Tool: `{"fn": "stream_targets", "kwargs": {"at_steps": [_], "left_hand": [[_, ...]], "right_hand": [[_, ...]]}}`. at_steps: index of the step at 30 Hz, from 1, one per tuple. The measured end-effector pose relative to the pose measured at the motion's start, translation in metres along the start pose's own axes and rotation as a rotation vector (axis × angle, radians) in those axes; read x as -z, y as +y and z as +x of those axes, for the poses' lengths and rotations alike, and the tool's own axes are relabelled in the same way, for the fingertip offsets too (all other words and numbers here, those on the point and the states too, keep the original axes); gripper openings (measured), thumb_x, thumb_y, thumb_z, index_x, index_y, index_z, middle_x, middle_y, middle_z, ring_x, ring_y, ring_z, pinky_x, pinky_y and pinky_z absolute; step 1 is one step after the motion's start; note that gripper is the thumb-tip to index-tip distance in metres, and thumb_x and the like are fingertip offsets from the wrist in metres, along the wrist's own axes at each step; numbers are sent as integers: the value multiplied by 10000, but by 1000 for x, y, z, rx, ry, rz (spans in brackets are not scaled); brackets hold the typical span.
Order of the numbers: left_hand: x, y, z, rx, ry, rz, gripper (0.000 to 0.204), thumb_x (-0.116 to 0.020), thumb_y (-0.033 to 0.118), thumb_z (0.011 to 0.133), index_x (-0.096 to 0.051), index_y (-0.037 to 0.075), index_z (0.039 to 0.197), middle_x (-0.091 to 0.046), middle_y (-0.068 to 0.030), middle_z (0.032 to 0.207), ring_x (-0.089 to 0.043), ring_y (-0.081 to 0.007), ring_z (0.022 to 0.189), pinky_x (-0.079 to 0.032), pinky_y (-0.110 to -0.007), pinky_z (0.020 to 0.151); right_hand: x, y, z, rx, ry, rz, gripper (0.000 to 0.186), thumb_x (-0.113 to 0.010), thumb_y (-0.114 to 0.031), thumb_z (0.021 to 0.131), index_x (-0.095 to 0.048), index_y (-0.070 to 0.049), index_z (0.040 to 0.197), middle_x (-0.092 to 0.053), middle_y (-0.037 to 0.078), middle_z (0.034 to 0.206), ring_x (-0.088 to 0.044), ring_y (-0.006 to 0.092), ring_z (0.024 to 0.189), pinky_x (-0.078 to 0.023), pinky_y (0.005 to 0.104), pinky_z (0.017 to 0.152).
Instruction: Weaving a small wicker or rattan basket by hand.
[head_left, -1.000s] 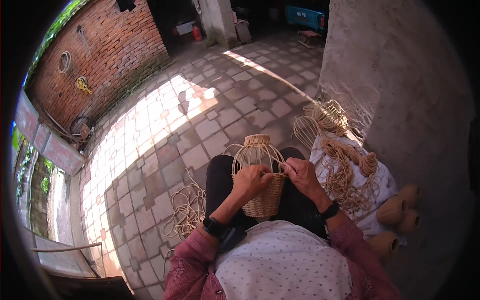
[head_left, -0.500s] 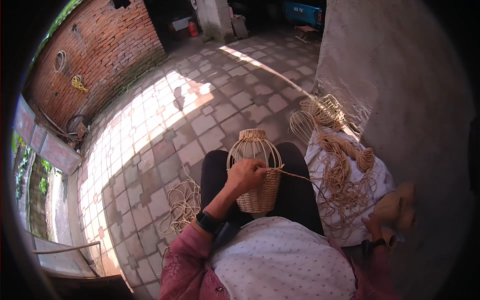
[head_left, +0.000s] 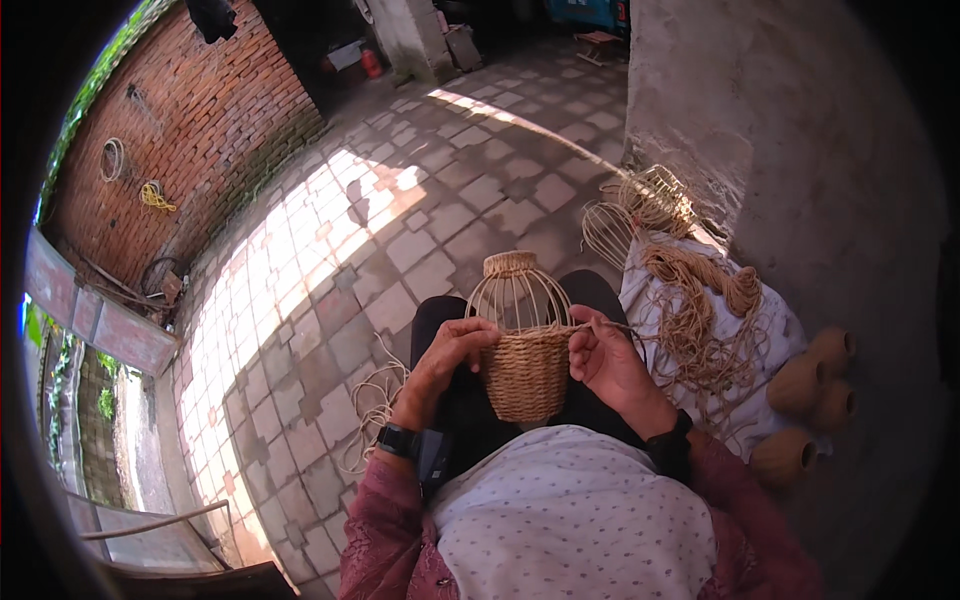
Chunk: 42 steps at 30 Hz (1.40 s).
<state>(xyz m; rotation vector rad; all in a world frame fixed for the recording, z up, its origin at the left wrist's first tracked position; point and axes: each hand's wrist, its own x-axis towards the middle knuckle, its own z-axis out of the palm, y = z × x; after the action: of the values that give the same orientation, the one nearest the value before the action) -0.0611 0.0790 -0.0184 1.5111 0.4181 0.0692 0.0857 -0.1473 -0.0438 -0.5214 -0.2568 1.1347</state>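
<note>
A woven basket [head_left: 527,382] stands upright on my lap, its lower part wrapped in tan twisted cord. Bare curved ribs rise from the weave to a narrow wrapped neck [head_left: 510,263]. My left hand [head_left: 455,352] grips the basket's left side at the weave's upper edge, thumb and fingers closed on it. At the right side, my right hand [head_left: 612,368] pinches the cord [head_left: 625,326] between thumb and forefinger, its other fingers curled beside the weave. The cord runs off rightward toward a tangled pile of cord [head_left: 690,345] on a white cloth [head_left: 775,330].
Several brown rounded pots or vessels [head_left: 785,458] lie at the right by the cloth. Open rib frames [head_left: 655,200] lie by the grey wall [head_left: 690,110]. Loose cord [head_left: 372,405] is on the paved floor [head_left: 330,375] left of my legs. A brick wall [head_left: 190,130] stands far left.
My right hand has come from beside the brown pots to the basket's right side and now pinches the cord. My left hand has shifted from the basket's front to its left side.
</note>
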Motion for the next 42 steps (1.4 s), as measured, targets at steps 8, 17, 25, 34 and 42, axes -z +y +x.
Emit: {"fn": "stream_targets", "kwargs": {"at_steps": [8,17,25,34,42], "left_hand": [[-39,13,-14,-475,675,759,102,-654,140,843,-672,82,925,-619,-31,845,-590,-144,602,-483,-258,602],[-62,7,4,-512,492,896,77,-649,149,802,-661,84,840,-600,-106,716,-623,-310,650,-499,-398,596],[-70,25,8,-319,427,1235,154,-585,201,821,-667,71,832,-645,-180,749,-643,-361,695,-509,-434,623],[-55,24,6,-204,304,1055,235,-568,235,845,-689,66,954,-660,-192,765,-655,-361,755,-513,-412,699],[-48,23,9,-57,151,649,229,-647,234,845,-664,14,906,-673,-116,729,-660,-200,645,-508,-325,615]], "right_hand": [[13,-3,5,69,124,-399,327,-485,-302,995,-575,-2,1091,-646,42,807,-623,96,690,-515,234,604],[-26,-31,64,152,-1,-562,180,-517,-172,974,-581,-16,1036,-638,28,803,-613,97,709,-510,231,631],[-38,-15,107,494,-122,-1766,137,-588,-166,822,-629,-36,809,-665,165,775,-652,308,759,-504,414,696],[-18,5,71,569,126,-1560,96,-558,-74,762,-606,-27,832,-647,211,814,-628,402,790,-491,466,724],[50,-32,23,511,414,-1630,128,-596,-122,827,-560,-12,881,-641,161,729,-646,294,639,-500,387,566]]}}
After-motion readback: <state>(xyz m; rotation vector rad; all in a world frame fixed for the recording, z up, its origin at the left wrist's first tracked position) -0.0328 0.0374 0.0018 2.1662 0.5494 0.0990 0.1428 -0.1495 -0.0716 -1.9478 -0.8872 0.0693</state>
